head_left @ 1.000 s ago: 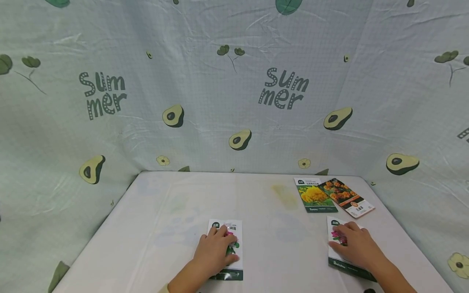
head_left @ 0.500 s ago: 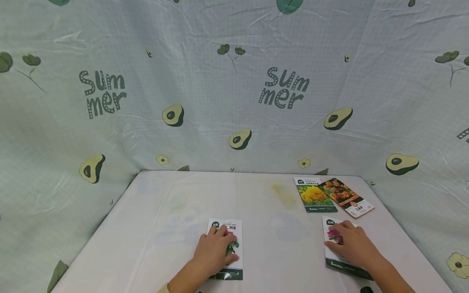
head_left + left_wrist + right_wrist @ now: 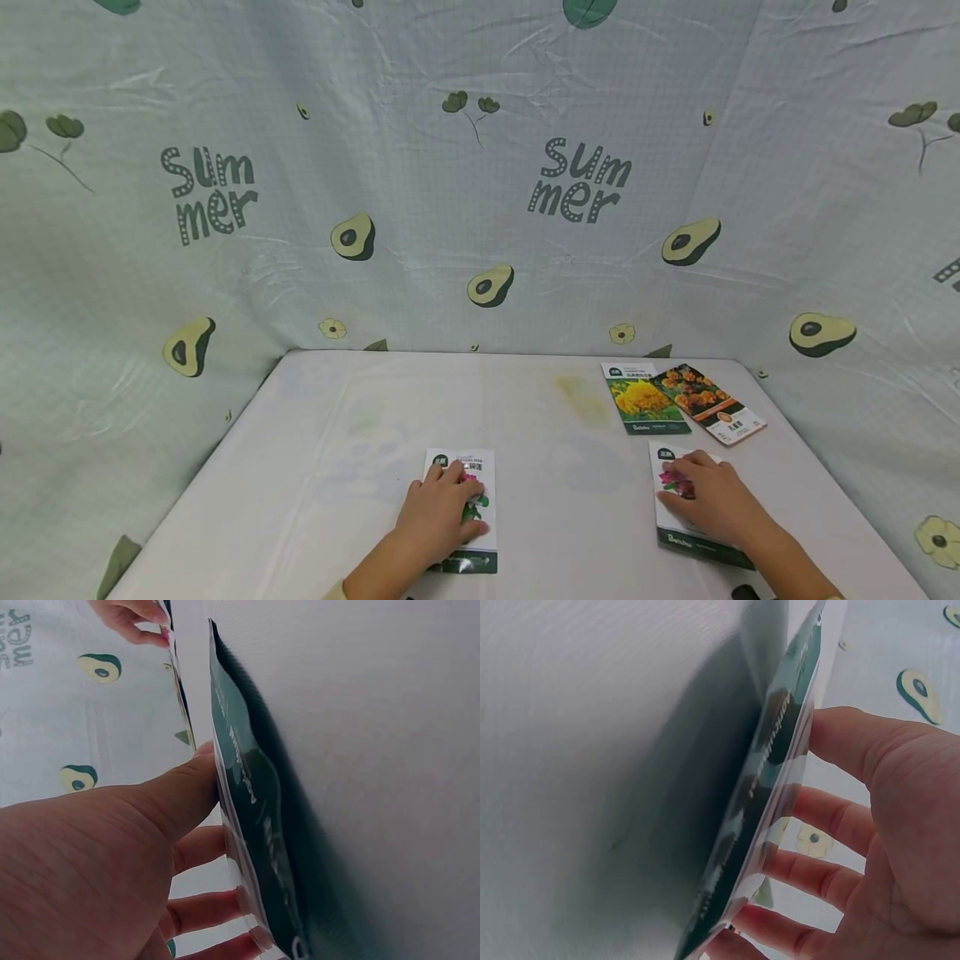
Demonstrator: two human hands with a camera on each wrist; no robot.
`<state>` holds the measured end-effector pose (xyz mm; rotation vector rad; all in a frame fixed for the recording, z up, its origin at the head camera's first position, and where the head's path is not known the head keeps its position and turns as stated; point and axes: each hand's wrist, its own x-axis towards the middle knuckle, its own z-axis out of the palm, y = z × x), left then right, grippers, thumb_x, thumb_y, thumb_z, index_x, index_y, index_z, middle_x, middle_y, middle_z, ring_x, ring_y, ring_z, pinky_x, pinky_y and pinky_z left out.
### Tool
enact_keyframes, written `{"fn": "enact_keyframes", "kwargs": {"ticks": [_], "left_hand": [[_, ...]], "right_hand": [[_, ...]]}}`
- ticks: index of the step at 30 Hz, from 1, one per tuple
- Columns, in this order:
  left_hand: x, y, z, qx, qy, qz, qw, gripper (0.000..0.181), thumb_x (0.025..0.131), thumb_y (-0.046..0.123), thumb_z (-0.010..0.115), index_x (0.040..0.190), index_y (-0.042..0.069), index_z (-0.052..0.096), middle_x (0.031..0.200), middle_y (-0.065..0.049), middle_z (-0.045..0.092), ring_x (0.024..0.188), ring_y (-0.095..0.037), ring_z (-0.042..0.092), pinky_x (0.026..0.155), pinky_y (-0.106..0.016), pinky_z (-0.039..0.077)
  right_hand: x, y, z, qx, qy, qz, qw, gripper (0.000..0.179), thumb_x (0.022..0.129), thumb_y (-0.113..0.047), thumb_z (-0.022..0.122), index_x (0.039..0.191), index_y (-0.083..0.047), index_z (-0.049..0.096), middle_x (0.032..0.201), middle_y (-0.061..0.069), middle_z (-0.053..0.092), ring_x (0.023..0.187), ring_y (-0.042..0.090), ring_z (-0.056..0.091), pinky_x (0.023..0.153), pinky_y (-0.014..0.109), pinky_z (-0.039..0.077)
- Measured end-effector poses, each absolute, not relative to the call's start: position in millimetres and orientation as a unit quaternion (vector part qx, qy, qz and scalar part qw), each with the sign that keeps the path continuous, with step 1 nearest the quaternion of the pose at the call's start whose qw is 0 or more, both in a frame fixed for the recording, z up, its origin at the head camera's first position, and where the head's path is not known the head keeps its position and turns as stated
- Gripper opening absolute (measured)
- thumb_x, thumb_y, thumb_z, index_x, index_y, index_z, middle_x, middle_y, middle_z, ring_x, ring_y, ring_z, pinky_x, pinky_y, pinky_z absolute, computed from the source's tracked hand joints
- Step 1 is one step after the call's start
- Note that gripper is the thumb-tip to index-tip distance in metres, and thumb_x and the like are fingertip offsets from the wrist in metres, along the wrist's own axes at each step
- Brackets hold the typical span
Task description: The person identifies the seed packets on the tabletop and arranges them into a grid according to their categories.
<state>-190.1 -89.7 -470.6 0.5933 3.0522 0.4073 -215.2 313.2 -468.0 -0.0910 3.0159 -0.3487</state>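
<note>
In the head view my left hand (image 3: 437, 508) rests on a flower seed packet (image 3: 480, 560) at the table's front middle, thumb and fingertips touching its face. The packet is white with a pink flower and a green bottom band. My right hand (image 3: 720, 504) touches a similar seed packet (image 3: 697, 546) at the front right, fingers spread over its flower picture. In the left wrist view the packet's green edge (image 3: 247, 772) throws a shadow on the table. The right wrist view shows fairly straight fingers (image 3: 821, 874) against the packet's face, with shadow under its green edge (image 3: 757, 802).
Behind the right hand lie a yellow-flower seed packet (image 3: 641, 400) and an orange-flower seed packet (image 3: 697, 392), which overlap at the table's back right corner. A pale avocado-print cloth (image 3: 420, 183) hangs around the white table (image 3: 375, 417). A small dark object (image 3: 745, 592) shows at the bottom edge.
The right hand has slid its seed packet left across the table, in small steps. The left hand and its packet stay in place, as do the two packets at the back.
</note>
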Motion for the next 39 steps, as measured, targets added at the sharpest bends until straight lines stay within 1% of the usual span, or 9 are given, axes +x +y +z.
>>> {"fn": "enact_keyframes", "kwargs": {"ticks": [5, 21, 36, 39], "left_hand": [[-189, -90, -470, 0.19, 0.973, 0.13, 0.0, 0.048, 0.081, 0.051, 0.082, 0.12, 0.023, 0.073, 0.118, -0.003, 0.06, 0.102, -0.024, 0.05, 0.073, -0.043, 0.042], [-190, -88, -468, 0.182, 0.975, 0.126, 0.011, 0.049, 0.081, 0.052, 0.082, 0.121, 0.024, 0.074, 0.121, -0.004, 0.06, 0.106, -0.025, 0.051, 0.076, -0.046, 0.044], [-192, -88, -469, 0.179, 0.976, 0.122, 0.02, 0.049, 0.082, 0.053, 0.081, 0.122, 0.025, 0.073, 0.123, -0.004, 0.06, 0.107, -0.026, 0.05, 0.077, -0.046, 0.044], [-192, -88, -469, 0.18, 0.976, 0.123, 0.022, 0.049, 0.082, 0.053, 0.08, 0.122, 0.026, 0.073, 0.124, -0.004, 0.06, 0.108, -0.026, 0.05, 0.077, -0.047, 0.045]], "right_hand": [[-215, 309, -469, -0.038, 0.991, -0.118, 0.053, 0.062, 0.086, -0.052, 0.077, 0.13, -0.009, 0.068, 0.13, 0.019, 0.059, 0.106, 0.037, 0.057, 0.09, 0.058, 0.05], [-214, 296, -469, -0.055, 0.989, -0.13, 0.051, 0.061, 0.086, -0.05, 0.078, 0.131, -0.01, 0.068, 0.132, 0.018, 0.06, 0.107, 0.034, 0.057, 0.091, 0.057, 0.05], [-214, 285, -469, -0.062, 0.988, -0.129, 0.062, 0.063, 0.086, -0.051, 0.077, 0.135, -0.012, 0.067, 0.137, 0.022, 0.058, 0.117, 0.043, 0.056, 0.099, 0.065, 0.045], [-214, 282, -469, -0.059, 0.987, -0.135, 0.065, 0.064, 0.087, -0.052, 0.077, 0.136, -0.013, 0.066, 0.139, 0.022, 0.057, 0.118, 0.044, 0.056, 0.099, 0.065, 0.045]]}}
